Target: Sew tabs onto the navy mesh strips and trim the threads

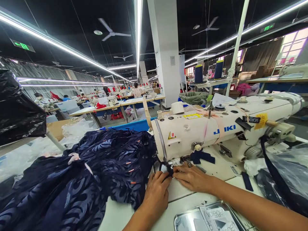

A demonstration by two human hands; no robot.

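A white sewing machine [183,134] marked JUKI stands across the table, its needle end just above my fingers. My left hand [157,189] is closed, its fingertips pinching a small dark strip of fabric [170,170] under the needle area. From the other side, my right hand [190,176] presses its fingers on the same dark strip. Close by my left hand lies a large heap of navy patterned fabric [115,160], which spreads off to the left. Short navy strips [202,157] rest on the machine bed behind my right hand.
Below my right forearm sits a metal tray [178,221] with printed labels [218,218]. Clear plastic [291,163] and a long dark strap lie at the right. A black plastic bag [19,109] hangs at the left. Thread cones [198,74], other tables and people are farther back.
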